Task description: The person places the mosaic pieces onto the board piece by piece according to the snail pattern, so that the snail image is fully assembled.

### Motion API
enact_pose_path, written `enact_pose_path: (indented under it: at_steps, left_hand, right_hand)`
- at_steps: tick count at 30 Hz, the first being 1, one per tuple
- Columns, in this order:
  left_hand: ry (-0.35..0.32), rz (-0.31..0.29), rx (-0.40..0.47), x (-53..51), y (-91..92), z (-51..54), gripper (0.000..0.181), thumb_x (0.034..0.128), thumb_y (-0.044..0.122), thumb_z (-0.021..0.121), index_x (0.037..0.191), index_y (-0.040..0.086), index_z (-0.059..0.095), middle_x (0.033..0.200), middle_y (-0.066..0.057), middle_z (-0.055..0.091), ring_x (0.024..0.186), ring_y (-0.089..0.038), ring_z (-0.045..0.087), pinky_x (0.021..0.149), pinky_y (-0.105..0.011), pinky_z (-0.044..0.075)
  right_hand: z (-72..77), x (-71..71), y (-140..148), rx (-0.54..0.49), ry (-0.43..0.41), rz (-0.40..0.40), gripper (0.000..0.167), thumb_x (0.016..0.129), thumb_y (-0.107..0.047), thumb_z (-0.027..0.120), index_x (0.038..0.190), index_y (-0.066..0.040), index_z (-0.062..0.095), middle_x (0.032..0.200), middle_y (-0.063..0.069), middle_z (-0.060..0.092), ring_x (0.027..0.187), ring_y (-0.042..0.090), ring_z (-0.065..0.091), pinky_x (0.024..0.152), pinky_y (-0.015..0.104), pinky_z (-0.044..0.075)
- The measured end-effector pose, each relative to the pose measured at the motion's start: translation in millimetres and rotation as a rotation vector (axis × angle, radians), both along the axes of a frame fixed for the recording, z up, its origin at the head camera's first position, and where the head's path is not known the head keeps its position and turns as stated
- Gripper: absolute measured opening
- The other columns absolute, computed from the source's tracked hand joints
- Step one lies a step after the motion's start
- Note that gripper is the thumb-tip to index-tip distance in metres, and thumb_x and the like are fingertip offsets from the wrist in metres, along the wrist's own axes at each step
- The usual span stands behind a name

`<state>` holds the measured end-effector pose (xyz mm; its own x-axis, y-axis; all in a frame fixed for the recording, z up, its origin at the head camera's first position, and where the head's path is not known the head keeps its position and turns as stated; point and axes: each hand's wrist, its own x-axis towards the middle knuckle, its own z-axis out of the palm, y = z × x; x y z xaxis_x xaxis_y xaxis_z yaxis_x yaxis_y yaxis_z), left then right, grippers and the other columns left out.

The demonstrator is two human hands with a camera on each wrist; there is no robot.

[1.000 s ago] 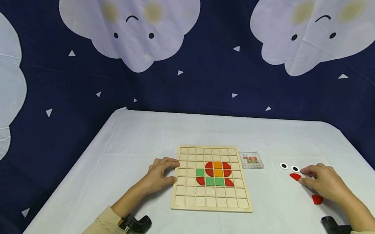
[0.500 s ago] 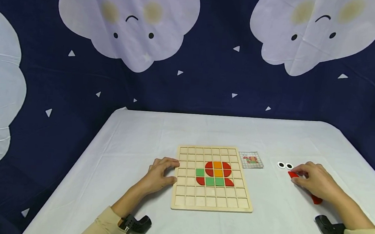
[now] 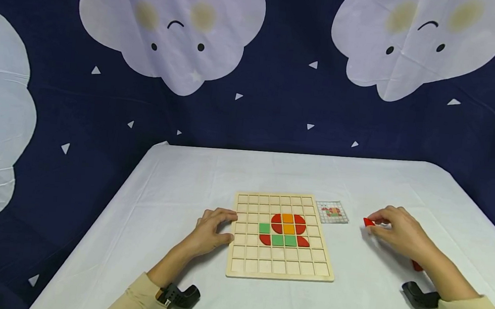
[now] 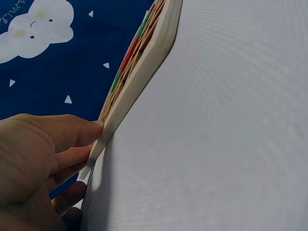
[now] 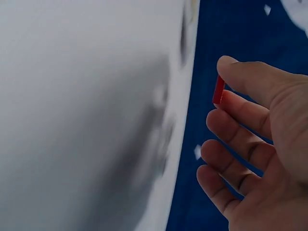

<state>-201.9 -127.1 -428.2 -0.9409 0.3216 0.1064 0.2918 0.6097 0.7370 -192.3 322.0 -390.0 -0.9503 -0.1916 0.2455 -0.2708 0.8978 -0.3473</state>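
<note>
My right hand [image 3: 405, 234] pinches a small red tile [image 5: 219, 90] between thumb and forefinger, lifted off the tabletop; its other fingers are loosely bent. The two round eye tiles cannot be seen now. Another red tile [image 3: 417, 266] lies partly hidden beneath the right forearm. A square wooden grid board [image 3: 280, 277] holds red, green and orange tiles [image 3: 288, 229] in its middle cells. At its left side, my left hand [image 3: 206, 232] touches the edge with thumb and fingertips, as the left wrist view also shows.
A small printed card [image 3: 332, 212] with a gridded picture lies at the board's upper right corner. A white cloth covers the table [image 3: 201, 170]. Behind it hangs a dark blue curtain [image 3: 273, 122] with clouds.
The right hand has picked up a red tile from the table and moved left with it. The eye tiles shifted slightly left, then went out of sight. The left hand stays put.
</note>
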Motion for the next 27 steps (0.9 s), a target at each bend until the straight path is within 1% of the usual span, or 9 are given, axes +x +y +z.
enact_pose_path:
  at_steps: [4, 6, 11, 15, 20, 23, 27]
  left_hand:
    - [0.002, 0.003, 0.001, 0.2, -0.3, -0.3, 0.045, 0.0751, 0.012, 0.07, 0.119, 0.009, 0.063, 0.131, 0.001, 0.056, 0.114, -0.021, 0.039, 0.088, -0.039, 0.022]
    - [0.004, 0.003, -0.002, 0.2, -0.6, -0.5, 0.045, 0.075, 0.012, 0.07, 0.119, 0.009, 0.063, 0.131, 0.001, 0.056, 0.114, -0.02, 0.039, 0.088, -0.039, 0.023]
    - [0.012, -0.003, -0.006, 0.7, -1.1, -0.4, 0.044, 0.0753, 0.013, 0.07, 0.119, 0.009, 0.063, 0.131, 0.001, 0.056, 0.113, -0.02, 0.039, 0.086, -0.038, 0.023]
    - [0.014, -0.006, -0.011, 1.1, -1.1, 0.0, 0.044, 0.0754, 0.013, 0.07, 0.119, 0.009, 0.063, 0.131, 0.002, 0.056, 0.113, -0.02, 0.04, 0.086, -0.037, 0.023]
    - [0.01, -0.003, -0.006, 0.8, -1.2, 0.7, 0.045, 0.0749, 0.013, 0.07, 0.119, 0.01, 0.063, 0.131, 0.002, 0.056, 0.113, -0.02, 0.04, 0.087, -0.037, 0.023]
    - [0.006, 0.0, -0.006, 0.6, -1.3, 0.4, 0.045, 0.0747, 0.012, 0.071, 0.119, 0.01, 0.063, 0.131, 0.002, 0.056, 0.114, -0.02, 0.04, 0.087, -0.038, 0.023]
    - [0.009, 0.0, -0.012, 0.3, -1.2, -0.2, 0.045, 0.0745, 0.012, 0.071, 0.118, 0.011, 0.063, 0.131, 0.002, 0.056, 0.114, -0.019, 0.04, 0.087, -0.037, 0.023]
  right_hand:
    - [9.6, -6.5, -30.6, -0.012, 0.07, 0.054, 0.022, 0.078, -0.021, 0.075, 0.096, -0.009, 0.071, 0.088, 0.003, 0.066, 0.085, 0.02, 0.053, 0.072, 0.036, 0.041]
    - [13.6, -10.0, -47.3, -0.027, 0.083, 0.08, 0.021, 0.077, -0.021, 0.075, 0.095, -0.01, 0.071, 0.088, 0.002, 0.066, 0.086, 0.019, 0.053, 0.073, 0.036, 0.041]
    - [19.3, -18.7, -92.9, -0.074, 0.041, 0.138, 0.021, 0.078, -0.022, 0.075, 0.095, -0.011, 0.071, 0.089, 0.001, 0.065, 0.087, 0.018, 0.052, 0.074, 0.035, 0.042]
    - [19.2, -24.5, -130.2, -0.079, 0.022, 0.2, 0.022, 0.077, -0.025, 0.075, 0.094, -0.012, 0.071, 0.088, -0.001, 0.064, 0.085, 0.016, 0.05, 0.073, 0.033, 0.042]
    - [16.7, -30.8, -170.7, -0.031, -0.015, 0.257, 0.023, 0.079, -0.03, 0.074, 0.094, -0.014, 0.071, 0.086, -0.003, 0.062, 0.082, 0.014, 0.048, 0.073, 0.031, 0.039]
    - [13.4, -35.4, -188.8, -0.006, -0.006, 0.284, 0.023, 0.079, -0.031, 0.074, 0.093, -0.014, 0.071, 0.085, -0.002, 0.063, 0.08, 0.015, 0.048, 0.073, 0.032, 0.039]
    - [7.6, -42.1, -204.4, 0.012, -0.012, 0.285, 0.023, 0.078, -0.032, 0.075, 0.091, -0.014, 0.071, 0.085, -0.001, 0.064, 0.079, 0.016, 0.049, 0.073, 0.033, 0.04]
